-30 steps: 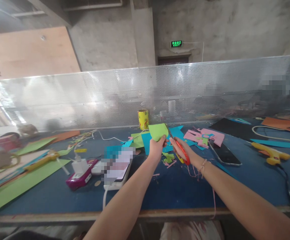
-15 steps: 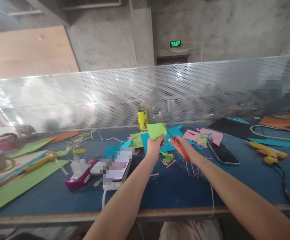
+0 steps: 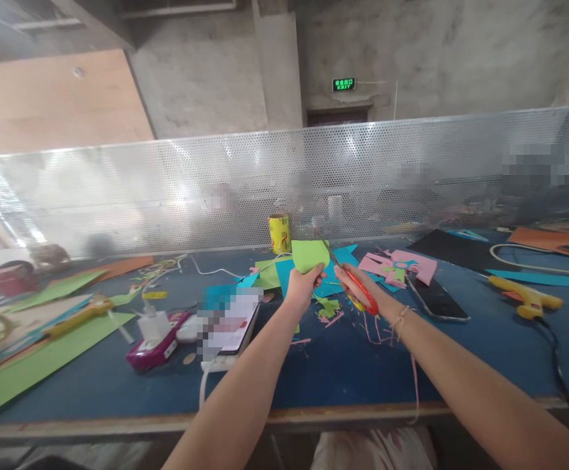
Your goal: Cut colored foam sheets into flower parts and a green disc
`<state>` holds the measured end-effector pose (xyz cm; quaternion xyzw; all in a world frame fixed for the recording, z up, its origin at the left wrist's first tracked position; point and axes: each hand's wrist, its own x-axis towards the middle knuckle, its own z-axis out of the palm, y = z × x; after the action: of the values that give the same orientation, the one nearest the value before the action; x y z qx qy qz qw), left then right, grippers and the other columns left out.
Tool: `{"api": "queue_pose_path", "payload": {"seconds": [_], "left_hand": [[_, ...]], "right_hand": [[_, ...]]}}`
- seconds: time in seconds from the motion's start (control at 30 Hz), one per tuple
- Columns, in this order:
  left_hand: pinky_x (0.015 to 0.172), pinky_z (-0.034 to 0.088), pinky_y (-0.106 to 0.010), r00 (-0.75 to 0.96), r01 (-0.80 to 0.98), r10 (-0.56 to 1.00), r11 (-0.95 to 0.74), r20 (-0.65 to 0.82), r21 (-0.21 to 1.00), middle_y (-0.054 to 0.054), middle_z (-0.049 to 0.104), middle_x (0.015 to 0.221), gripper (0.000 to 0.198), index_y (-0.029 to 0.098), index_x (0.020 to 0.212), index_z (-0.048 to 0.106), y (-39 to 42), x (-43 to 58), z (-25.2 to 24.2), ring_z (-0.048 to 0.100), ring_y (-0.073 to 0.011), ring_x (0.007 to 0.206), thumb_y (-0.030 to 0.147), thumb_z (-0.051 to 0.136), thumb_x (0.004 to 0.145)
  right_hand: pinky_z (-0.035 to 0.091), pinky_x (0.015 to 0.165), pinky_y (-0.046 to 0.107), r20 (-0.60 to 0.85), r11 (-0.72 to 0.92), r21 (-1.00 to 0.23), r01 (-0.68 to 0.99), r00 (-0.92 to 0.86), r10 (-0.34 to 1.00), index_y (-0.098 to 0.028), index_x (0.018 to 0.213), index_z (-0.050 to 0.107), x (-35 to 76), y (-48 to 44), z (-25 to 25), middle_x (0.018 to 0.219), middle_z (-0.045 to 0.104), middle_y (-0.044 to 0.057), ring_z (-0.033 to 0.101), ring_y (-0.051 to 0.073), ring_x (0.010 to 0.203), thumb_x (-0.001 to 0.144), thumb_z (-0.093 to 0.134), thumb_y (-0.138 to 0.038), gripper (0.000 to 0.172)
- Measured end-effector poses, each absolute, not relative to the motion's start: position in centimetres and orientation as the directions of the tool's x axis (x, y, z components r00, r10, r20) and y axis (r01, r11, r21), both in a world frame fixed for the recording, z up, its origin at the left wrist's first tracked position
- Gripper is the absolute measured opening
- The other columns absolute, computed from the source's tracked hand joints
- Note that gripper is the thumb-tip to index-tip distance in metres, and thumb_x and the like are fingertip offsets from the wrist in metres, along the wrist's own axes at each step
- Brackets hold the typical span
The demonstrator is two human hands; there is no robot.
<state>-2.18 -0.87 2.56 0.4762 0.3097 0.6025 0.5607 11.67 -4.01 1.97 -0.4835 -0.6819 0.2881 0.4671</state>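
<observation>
my left hand (image 3: pixel 300 287) pinches the green paper (image 3: pixel 309 254) above the blue table (image 3: pixel 353 372), my right hand (image 3: pixel 357 287) gripping the red scissors (image 3: pixel 355 284) at its edge; advisable to turn the paper steadily, cutting short.

Bare concrete walls (image 3: pixel 206 65); perforated metal screen (image 3: pixel 166 189) — green exit sign (image 3: pixel 343 84)

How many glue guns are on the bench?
2: one yellow glue gun at the right, one glue gun at the left on the paper sheets. Clutter may hide others.
</observation>
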Motion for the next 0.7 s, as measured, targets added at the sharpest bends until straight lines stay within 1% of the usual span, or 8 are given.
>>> {"api": "queue_pose_path", "payload": {"seconds": [0.13, 0.3, 0.43, 0.53, 0.63, 0.7], "left_hand": [[0.040, 0.029, -0.019, 0.092, -0.381, 0.967, -0.185, 0.236, 0.906, 0.000, 0.053, 0.045, 0.022, 0.011, 0.049, 0.056, -0.86, -2.20, 2.53, 0.039, -0.0039, 0.039, 0.026, 0.070, 0.055], [0.041, 0.032, -0.019, 0.095, -0.400, 0.969, -0.175, 0.230, 0.900, -0.001, 0.055, 0.047, 0.022, 0.011, 0.051, 0.057, -0.93, -2.27, 2.45, 0.041, -0.0043, 0.038, 0.027, 0.071, 0.056], [0.046, 0.040, -0.021, 0.063, -0.417, 0.977, -0.162, 0.206, 0.895, -0.004, 0.061, 0.053, 0.024, 0.010, 0.065, 0.061, -0.70, -2.33, 2.21, 0.050, -0.0078, 0.042, 0.032, 0.070, 0.060], [0.053, 0.047, -0.024, -0.009, -0.438, 0.978, -0.192, 0.209, 0.878, -0.007, 0.065, 0.061, 0.028, 0.009, 0.074, 0.062, -0.26, -2.31, 2.00, 0.057, -0.0111, 0.049, 0.033, 0.069, 0.063], [0.057, 0.050, -0.026, -0.080, -0.442, 0.970, -0.239, 0.228, 0.865, -0.006, 0.066, 0.065, 0.027, 0.010, 0.080, 0.062, 0.03, -2.19, 1.92, 0.060, -0.0117, 0.051, 0.032, 0.068, 0.066], [0.057, 0.050, -0.026, -0.092, -0.414, 0.966, -0.257, 0.241, 0.873, -0.005, 0.065, 0.064, 0.026, 0.010, 0.081, 0.063, -0.02, -2.10, 1.97, 0.060, -0.0114, 0.050, 0.031, 0.067, 0.067]], "right_hand": [[0.031, 0.042, 0.024, 0.358, 0.353, -0.837, 0.417, -0.070, 0.931, -0.022, 0.067, 0.035, 11.65, -3.66, 1.81, 0.054, 0.038, -0.005, 0.036, 0.009, 0.043, 0.079, 0.038, -0.061, 0.041], [0.033, 0.046, 0.025, 0.420, 0.393, -0.792, 0.467, -0.050, 0.906, -0.022, 0.065, 0.036, 11.54, -3.27, 1.64, 0.055, 0.040, -0.004, 0.039, 0.011, 0.049, 0.077, 0.041, -0.061, 0.041], [0.032, 0.048, 0.026, 0.468, 0.428, -0.754, 0.499, -0.049, 0.882, -0.021, 0.066, 0.037, 11.37, -3.19, 1.45, 0.056, 0.038, -0.004, 0.037, 0.011, 0.051, 0.078, 0.040, -0.056, 0.037], [0.031, 0.048, 0.026, 0.455, 0.408, -0.742, 0.531, -0.048, 0.889, -0.021, 0.066, 0.039, 11.27, -3.22, 1.39, 0.055, 0.039, -0.003, 0.038, 0.012, 0.050, 0.078, 0.040, -0.052, 0.033], [0.031, 0.048, 0.026, 0.454, 0.404, -0.739, 0.540, -0.044, 0.890, -0.021, 0.065, 0.038, 11.21, -3.19, 1.36, 0.054, 0.040, -0.003, 0.038, 0.012, 0.050, 0.078, 0.041, -0.051, 0.033], [0.032, 0.047, 0.025, 0.468, 0.420, -0.735, 0.532, -0.049, 0.882, -0.021, 0.065, 0.038, 11.19, -3.14, 1.35, 0.054, 0.041, -0.004, 0.038, 0.011, 0.051, 0.077, 0.041, -0.052, 0.034]]}}
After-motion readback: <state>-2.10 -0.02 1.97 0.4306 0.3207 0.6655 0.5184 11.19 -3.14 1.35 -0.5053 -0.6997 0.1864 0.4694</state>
